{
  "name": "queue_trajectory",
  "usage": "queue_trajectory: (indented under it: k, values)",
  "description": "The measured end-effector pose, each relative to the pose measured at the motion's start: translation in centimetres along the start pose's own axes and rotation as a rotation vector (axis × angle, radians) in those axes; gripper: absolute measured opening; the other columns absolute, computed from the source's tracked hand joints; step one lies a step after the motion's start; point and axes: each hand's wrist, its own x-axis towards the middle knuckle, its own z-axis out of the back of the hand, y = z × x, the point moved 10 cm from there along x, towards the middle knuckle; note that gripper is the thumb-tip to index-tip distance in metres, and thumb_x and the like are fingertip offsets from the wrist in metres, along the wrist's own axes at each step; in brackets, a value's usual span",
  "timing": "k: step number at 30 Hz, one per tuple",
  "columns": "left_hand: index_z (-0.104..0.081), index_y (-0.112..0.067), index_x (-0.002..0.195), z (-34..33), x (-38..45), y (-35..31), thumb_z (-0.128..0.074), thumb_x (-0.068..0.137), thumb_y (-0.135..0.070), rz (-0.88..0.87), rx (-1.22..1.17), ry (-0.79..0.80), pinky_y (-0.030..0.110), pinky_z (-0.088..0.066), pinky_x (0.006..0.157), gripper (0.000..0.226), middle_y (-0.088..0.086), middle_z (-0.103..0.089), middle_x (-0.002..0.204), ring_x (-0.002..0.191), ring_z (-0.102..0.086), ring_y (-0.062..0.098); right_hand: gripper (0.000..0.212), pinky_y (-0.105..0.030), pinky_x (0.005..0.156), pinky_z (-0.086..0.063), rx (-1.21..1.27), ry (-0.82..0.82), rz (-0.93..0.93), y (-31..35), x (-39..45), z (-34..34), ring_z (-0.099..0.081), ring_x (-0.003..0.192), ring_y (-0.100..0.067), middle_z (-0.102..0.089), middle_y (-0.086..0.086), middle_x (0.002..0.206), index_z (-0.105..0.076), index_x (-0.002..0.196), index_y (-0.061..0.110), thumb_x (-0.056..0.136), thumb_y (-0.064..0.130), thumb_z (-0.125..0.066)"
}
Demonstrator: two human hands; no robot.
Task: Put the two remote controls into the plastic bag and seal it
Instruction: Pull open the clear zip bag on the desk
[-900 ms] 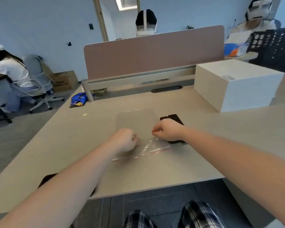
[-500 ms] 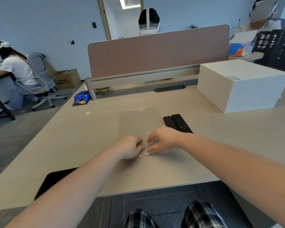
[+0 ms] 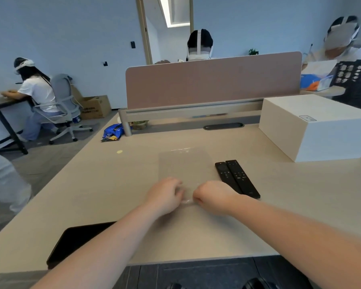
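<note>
We pinch the near edge of a clear plastic bag [image 3: 183, 167] with left hand [image 3: 165, 195] and right hand [image 3: 214, 197], fingers curled on it; two remotes [image 3: 237, 178] lie just right.

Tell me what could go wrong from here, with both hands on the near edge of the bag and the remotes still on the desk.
1. The plastic bag lies flat and both hands, left hand and right hand, pinch its near edge; the thin film may not part, or may slip free.
2. The two remote controls lie touching, right beside the right hand; a pull there could knock them.
3. Neither hand is free to load them.
</note>
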Motion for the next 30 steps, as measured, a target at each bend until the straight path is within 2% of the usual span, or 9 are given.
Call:
queue_trajectory:
  k: [3, 7, 11, 14, 18, 20, 23, 26, 30]
  values:
    - [-0.059, -0.015, 0.067, 5.3, -1.2, 0.2, -0.054, 0.090, -0.031, 0.057, -0.039, -0.415, 0.037, -0.043, 0.064, 0.028, 0.009, -0.063, 0.076, 0.080, -0.059, 0.033, 0.020, -0.033, 0.082, -0.051, 0.423, -0.155, -0.224, -3.4, 0.0, 1.8, -0.063, 0.100, -0.028, -0.072, -0.009, 0.107, -0.071, 0.099, 0.012, 0.092, 0.019, -0.054]
    - [-0.030, -0.013, 0.043, 5.7, -2.0, 1.3, -0.052, 0.091, -0.041, 0.247, -0.261, -0.407, 0.034, -0.028, 0.052, 0.059, 0.003, -0.033, 0.043, 0.056, -0.041, 0.030, 0.017, -0.025, 0.076, -0.046, 0.786, -0.323, -0.394, -6.3, -1.0, 3.4, -0.060, 0.085, -0.018, -0.073, -0.008, 0.096, -0.074, 0.092, 0.008, 0.087, 0.022, -0.066]
    - [-0.064, 0.000, 0.055, 3.0, -1.7, 0.3, -0.051, 0.086, -0.057, 0.305, -0.347, -0.253, 0.039, -0.051, 0.063, 0.066, 0.017, -0.066, 0.056, 0.064, -0.063, 0.033, 0.012, -0.022, 0.058, -0.040, 1.076, -0.324, -0.440, -6.4, -1.2, 2.9, -0.052, 0.062, -0.011, -0.061, 0.002, 0.066, -0.070, 0.074, 0.014, 0.083, 0.021, -0.072]
    - [-0.069, -0.002, 0.061, 0.4, -1.4, 0.0, -0.056, 0.076, -0.063, 0.359, -0.569, -0.154, 0.042, -0.055, 0.069, 0.064, 0.012, -0.073, 0.063, 0.064, -0.067, 0.030, 0.015, -0.020, 0.050, -0.038, 1.129, -0.261, -0.436, -6.0, -1.1, 2.1, -0.045, 0.048, -0.009, -0.055, 0.002, 0.053, -0.069, 0.070, 0.012, 0.084, 0.007, -0.064]
    - [-0.064, -0.013, 0.065, -1.4, -1.2, -0.6, -0.063, 0.086, -0.034, 0.474, -0.957, -0.105, 0.035, -0.055, 0.062, 0.030, 0.011, -0.071, 0.075, 0.064, -0.067, 0.027, 0.011, -0.019, 0.050, -0.043, 1.193, -0.165, -0.393, -5.4, -1.0, 0.9, -0.048, 0.049, -0.010, -0.058, -0.004, 0.058, -0.073, 0.083, 0.004, 0.087, 0.011, -0.065]
    - [-0.062, -0.010, 0.068, -1.5, -0.8, -0.4, -0.058, 0.090, -0.020, 0.488, -0.967, -0.106, 0.035, -0.056, 0.062, 0.025, 0.013, -0.068, 0.075, 0.061, -0.065, 0.025, 0.011, -0.016, 0.049, -0.045, 1.217, -0.148, -0.383, -5.4, -1.0, 0.6, -0.051, 0.048, -0.009, -0.061, -0.005, 0.060, -0.073, 0.081, 0.007, 0.087, 0.014, -0.067]
    - [-0.063, -0.010, 0.068, -1.4, -0.3, -0.3, -0.055, 0.090, -0.018, 0.446, -0.885, -0.086, 0.039, -0.059, 0.067, 0.025, 0.010, -0.065, 0.066, 0.061, -0.065, 0.026, 0.010, -0.012, 0.044, -0.046, 1.200, -0.147, -0.372, -5.5, -1.2, 0.7, -0.056, 0.050, -0.008, -0.064, -0.005, 0.064, -0.069, 0.084, 0.003, 0.089, 0.009, -0.064]
    - [-0.065, -0.014, 0.062, -1.3, -0.2, -0.9, -0.057, 0.091, -0.021, 0.384, -0.878, -0.044, 0.024, -0.052, 0.053, 0.031, 0.003, -0.065, 0.058, 0.050, -0.061, 0.015, 0.016, -0.014, 0.045, -0.050, 1.215, -0.137, -0.331, -5.0, -1.4, 0.8, -0.062, 0.058, -0.010, -0.068, -0.007, 0.072, -0.070, 0.087, -0.001, 0.088, 0.014, -0.066]
    - [-0.064, -0.018, 0.060, -1.5, -0.2, -1.0, -0.053, 0.094, -0.019, 0.346, -0.914, 0.026, 0.016, -0.049, 0.048, 0.035, 0.003, -0.064, 0.059, 0.046, -0.060, 0.004, 0.027, -0.027, 0.061, -0.059, 1.130, -0.105, -0.317, -4.8, -1.6, 0.7, -0.064, 0.063, -0.014, -0.068, -0.006, 0.072, -0.071, 0.088, 0.000, 0.078, 0.025, -0.077]
